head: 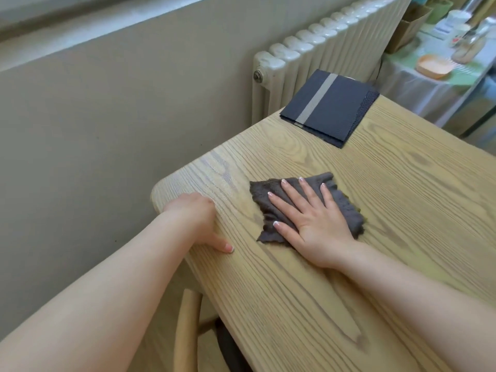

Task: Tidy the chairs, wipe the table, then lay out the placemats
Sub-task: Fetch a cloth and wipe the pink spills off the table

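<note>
A light wooden table (335,277) fills the lower right of the head view. A dark grey cloth (264,202) lies flat near its left corner. My right hand (308,218) presses flat on the cloth, fingers spread. My left hand (198,218) grips the table's left edge, thumb on top and fingers curled under the rim. A folded stack of dark blue placemats (341,106) with a grey stripe lies at the table's far corner. The wooden back of a chair (186,331) shows below the table edge, pushed in.
A white radiator (322,41) stands against the beige wall behind the placemats. At the far right a side table (418,79) holds an orange dish, jars and boxes. Floor shows left of the table.
</note>
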